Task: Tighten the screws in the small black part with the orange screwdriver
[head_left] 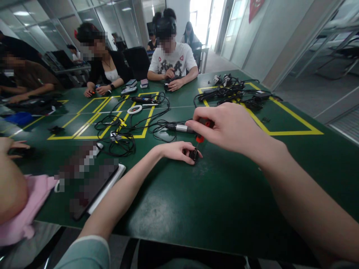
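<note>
My left hand point(177, 150) rests on the green table point(213, 201), fingers pinched around a small black part point(194, 154) that it holds down on the surface. My right hand point(228, 127) hovers just above it, closed around a screwdriver with a red and black handle point(204, 123). The screwdriver points straight down, and its red collar point(199, 139) and tip meet the top of the black part.
A silver-and-black tool point(179, 128) and tangled black cables point(123, 130) lie just beyond my hands, near a white ring point(135, 109). More cables and adapters point(235, 93) fill the yellow-taped square at the right. A tablet point(92, 186) lies at the left. Other people sit around the table.
</note>
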{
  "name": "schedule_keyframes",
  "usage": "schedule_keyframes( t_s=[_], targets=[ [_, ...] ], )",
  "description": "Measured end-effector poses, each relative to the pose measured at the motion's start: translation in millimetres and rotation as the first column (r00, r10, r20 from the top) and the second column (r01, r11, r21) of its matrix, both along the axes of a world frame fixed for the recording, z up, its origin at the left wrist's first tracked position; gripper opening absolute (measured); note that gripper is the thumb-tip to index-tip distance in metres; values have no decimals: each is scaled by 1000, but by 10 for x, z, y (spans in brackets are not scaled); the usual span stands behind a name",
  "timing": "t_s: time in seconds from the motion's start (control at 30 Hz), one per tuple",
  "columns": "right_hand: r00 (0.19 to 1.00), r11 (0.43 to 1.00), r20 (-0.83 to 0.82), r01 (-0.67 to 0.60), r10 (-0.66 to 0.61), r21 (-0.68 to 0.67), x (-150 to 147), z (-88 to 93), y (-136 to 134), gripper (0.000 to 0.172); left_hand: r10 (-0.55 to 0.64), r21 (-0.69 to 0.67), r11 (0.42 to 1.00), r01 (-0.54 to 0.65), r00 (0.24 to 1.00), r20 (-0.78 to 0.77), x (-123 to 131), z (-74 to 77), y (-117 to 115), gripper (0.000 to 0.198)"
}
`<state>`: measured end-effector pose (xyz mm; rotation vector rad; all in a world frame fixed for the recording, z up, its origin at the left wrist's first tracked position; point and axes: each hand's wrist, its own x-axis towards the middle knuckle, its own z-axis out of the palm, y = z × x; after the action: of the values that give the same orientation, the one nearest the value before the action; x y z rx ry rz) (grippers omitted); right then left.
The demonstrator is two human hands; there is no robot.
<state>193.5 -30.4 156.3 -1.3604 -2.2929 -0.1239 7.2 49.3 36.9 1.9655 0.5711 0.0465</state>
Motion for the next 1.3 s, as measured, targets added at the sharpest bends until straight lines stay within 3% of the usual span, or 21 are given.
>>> schedule_keyframes(
  t_s=[0.13,0.27,0.43,0.57,0.7,0.77,0.87,0.93,1.1,1.2,1.3],
  targets=[
    [999,1000,-19,-27,27,1,17,-21,-17,17,102,131,986,-105,994,28,8,-79,-133,38],
    [1000,1000,-6,-2,2,1,18,-34,-32,17,163,232,957,-175,984,68,41,-142,-213,37],
    [999,999,29,44,-44,25,-15,-43,-25,28,168,371,908,-193,981,99,56,-170,-239,33],
    [1000,1000,-6,6,-6,29,-19,-85,2,16,150,399,900,-174,984,90,54,-175,-230,34],
    [993,998,-96,-70,70,5,-14,-132,55,20,167,433,882,-187,982,82,61,-217,-240,34],
    [984,996,-151,-93,94,8,-19,-154,90,11,181,456,867,-203,979,92,67,-250,-248,34],
    [965,994,-240,-107,106,7,-40,-201,147,23,198,481,847,-226,974,108,67,-293,-251,35],
    [947,993,-298,-119,119,18,-58,-249,186,20,201,479,846,-232,973,116,63,-313,-243,36],
    [828,955,-489,-293,273,37,-111,-441,284,23,189,476,849,-231,973,136,55,-338,-219,34],
    [737,953,-617,-294,277,76,-170,-614,332,19,192,505,833,-227,974,122,65,-343,-223,33],
    [603,928,-756,-372,254,15,-238,-809,364,27,214,569,792,-223,973,84,81,-342,-229,30]
  ],
)
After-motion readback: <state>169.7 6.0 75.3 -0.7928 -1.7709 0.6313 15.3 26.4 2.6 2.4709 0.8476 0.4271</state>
